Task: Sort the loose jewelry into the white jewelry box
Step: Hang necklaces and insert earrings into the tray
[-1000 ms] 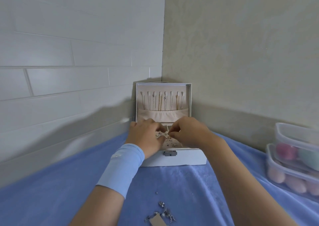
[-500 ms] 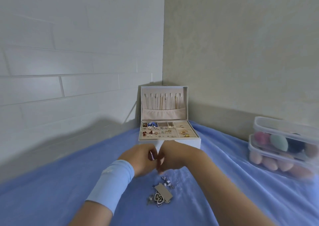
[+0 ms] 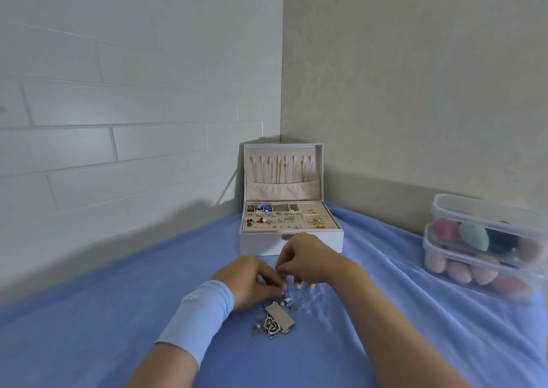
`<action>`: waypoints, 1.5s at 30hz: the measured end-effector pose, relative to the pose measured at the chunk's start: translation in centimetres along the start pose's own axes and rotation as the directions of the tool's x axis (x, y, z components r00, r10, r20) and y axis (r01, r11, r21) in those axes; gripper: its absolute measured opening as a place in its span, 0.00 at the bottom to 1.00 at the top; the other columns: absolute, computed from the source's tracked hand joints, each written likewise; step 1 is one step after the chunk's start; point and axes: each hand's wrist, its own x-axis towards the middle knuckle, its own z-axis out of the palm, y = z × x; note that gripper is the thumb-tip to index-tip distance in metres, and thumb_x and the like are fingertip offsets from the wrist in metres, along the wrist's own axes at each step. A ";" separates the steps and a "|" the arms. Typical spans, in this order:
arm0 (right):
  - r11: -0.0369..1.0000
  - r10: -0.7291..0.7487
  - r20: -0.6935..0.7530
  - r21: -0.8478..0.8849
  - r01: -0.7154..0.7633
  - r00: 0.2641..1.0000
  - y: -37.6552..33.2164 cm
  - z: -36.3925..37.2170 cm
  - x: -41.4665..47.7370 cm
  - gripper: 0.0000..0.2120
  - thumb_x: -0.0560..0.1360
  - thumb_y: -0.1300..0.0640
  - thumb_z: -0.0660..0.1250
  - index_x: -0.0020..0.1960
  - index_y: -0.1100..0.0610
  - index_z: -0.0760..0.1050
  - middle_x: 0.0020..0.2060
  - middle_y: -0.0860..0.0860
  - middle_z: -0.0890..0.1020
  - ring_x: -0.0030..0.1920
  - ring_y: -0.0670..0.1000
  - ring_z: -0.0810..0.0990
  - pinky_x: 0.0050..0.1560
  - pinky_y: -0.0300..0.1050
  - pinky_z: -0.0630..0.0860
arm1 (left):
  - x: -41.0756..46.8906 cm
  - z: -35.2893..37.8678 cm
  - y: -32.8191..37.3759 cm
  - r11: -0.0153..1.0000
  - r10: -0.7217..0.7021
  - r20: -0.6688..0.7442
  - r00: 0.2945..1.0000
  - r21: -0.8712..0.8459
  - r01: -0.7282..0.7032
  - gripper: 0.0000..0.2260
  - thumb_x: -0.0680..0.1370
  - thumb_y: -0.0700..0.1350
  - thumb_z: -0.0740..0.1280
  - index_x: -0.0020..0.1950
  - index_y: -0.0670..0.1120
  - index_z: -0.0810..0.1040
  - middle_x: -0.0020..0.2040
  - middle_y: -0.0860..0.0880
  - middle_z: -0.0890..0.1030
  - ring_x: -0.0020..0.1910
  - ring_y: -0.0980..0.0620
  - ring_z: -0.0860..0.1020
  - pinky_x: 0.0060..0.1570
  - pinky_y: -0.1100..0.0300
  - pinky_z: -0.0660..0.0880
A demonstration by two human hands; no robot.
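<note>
Blue cloth (image 3: 89, 328) covers the surface, set in a corner between a white tiled wall on the left and a beige wall on the right.

At lower left, the left hand (image 3: 252, 281), with a pale blue sleeve (image 3: 201, 310) on the wrist, has its fingers curled down to the cloth. Their tips reach a small silver piece at the far edge of the jewelry pile (image 3: 268, 325). Whether they pinch it is too small to tell.

The pile lies on the cloth just near of both hands. It is a tangle of silver and pearl-like bits, with a brown card (image 3: 280, 315) lying partly on top.

Behind the hands, in the corner, the white box (image 3: 258, 245) stands open with its lid upright. Thin chains hang in a row inside the lid above a gathered pocket. The tray holds rows of small earrings, blue pieces in a rear left compartment and gold pieces in the right section.

The right hand (image 3: 305, 261) is in front of the box and just beside the left. Its thumb and forefinger are pressed together and its other fingers reach down to the cloth. Whether anything sits in the pinch is unclear.

Far right, two stacked clear tubs (image 3: 480, 239) hold egg-shaped sponges in pink, teal and dark colours.
</note>
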 end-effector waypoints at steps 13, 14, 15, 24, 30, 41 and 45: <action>0.978 -0.052 -0.162 0.189 0.083 0.985 0.2 -0.5 -0.1 0.04 0.76 0.58 0.73 0.46 0.58 0.86 0.24 0.40 0.79 0.22 0.41 0.73 0.24 0.39 0.73 | 0.4 0.5 -0.3 0.962 -0.011 -0.093 0.996 -0.271 -0.015 0.06 0.79 0.43 0.65 0.43 0.49 0.77 0.43 0.55 0.86 0.37 0.56 0.79 0.49 0.59 0.76; 0.976 -0.054 -0.172 0.200 0.089 0.984 0.0 -0.7 -0.1 0.04 0.76 0.58 0.73 0.47 0.58 0.87 0.24 0.39 0.79 0.21 0.40 0.73 0.23 0.38 0.72 | 0.3 0.5 -0.2 0.942 -0.013 -0.092 0.996 -0.336 -0.019 0.05 0.80 0.42 0.64 0.44 0.47 0.76 0.43 0.54 0.86 0.35 0.55 0.79 0.49 0.57 0.77; 0.974 -0.053 -0.177 0.206 0.089 0.983 0.0 -0.8 -0.1 0.05 0.76 0.59 0.72 0.48 0.58 0.86 0.23 0.39 0.79 0.20 0.40 0.73 0.23 0.37 0.71 | 0.2 0.4 -0.1 0.925 -0.014 -0.099 0.995 -0.379 -0.025 0.04 0.80 0.42 0.64 0.45 0.45 0.76 0.43 0.53 0.86 0.35 0.53 0.79 0.49 0.57 0.77; 0.983 -0.055 -0.154 0.163 0.080 0.987 -0.8 -2.5 1.0 0.09 0.81 0.62 0.65 0.55 0.58 0.84 0.20 0.40 0.76 0.19 0.43 0.72 0.25 0.38 0.73 | 1.5 -1.8 1.0 0.854 -0.046 -0.157 0.987 -0.519 -0.042 0.03 0.81 0.42 0.64 0.52 0.43 0.76 0.42 0.51 0.85 0.34 0.54 0.79 0.32 0.60 0.69; 0.965 -0.064 -0.212 0.234 0.114 0.975 -0.6 -4.2 2.9 0.12 0.74 0.63 0.73 0.56 0.55 0.80 0.39 0.56 0.86 0.23 0.49 0.76 0.24 0.42 0.74 | 4.6 -4.3 1.2 0.878 -0.055 -0.244 0.968 -0.474 -0.069 0.10 0.81 0.41 0.62 0.48 0.51 0.82 0.40 0.53 0.80 0.33 0.54 0.78 0.33 0.62 0.70; 0.963 -0.095 -0.368 0.203 0.179 0.925 -0.5 -8.4 7.8 0.01 0.73 0.62 0.76 0.43 0.58 0.86 0.20 0.42 0.77 0.20 0.42 0.68 0.25 0.35 0.69 | 11.2 -5.9 1.0 0.829 -0.155 -0.342 0.927 -0.555 -0.066 0.07 0.79 0.45 0.67 0.44 0.46 0.82 0.43 0.46 0.84 0.30 0.51 0.79 0.23 0.68 0.67; 0.968 -0.116 -0.431 0.154 0.200 0.895 0.4 -8.2 9.5 0.05 0.75 0.62 0.74 0.49 0.55 0.87 0.31 0.41 0.82 0.25 0.36 0.76 0.28 0.27 0.70 | 12.4 -6.2 0.6 0.792 -0.183 -0.360 0.915 -0.605 -0.079 0.07 0.78 0.47 0.68 0.45 0.46 0.84 0.42 0.44 0.85 0.30 0.53 0.79 0.27 0.65 0.71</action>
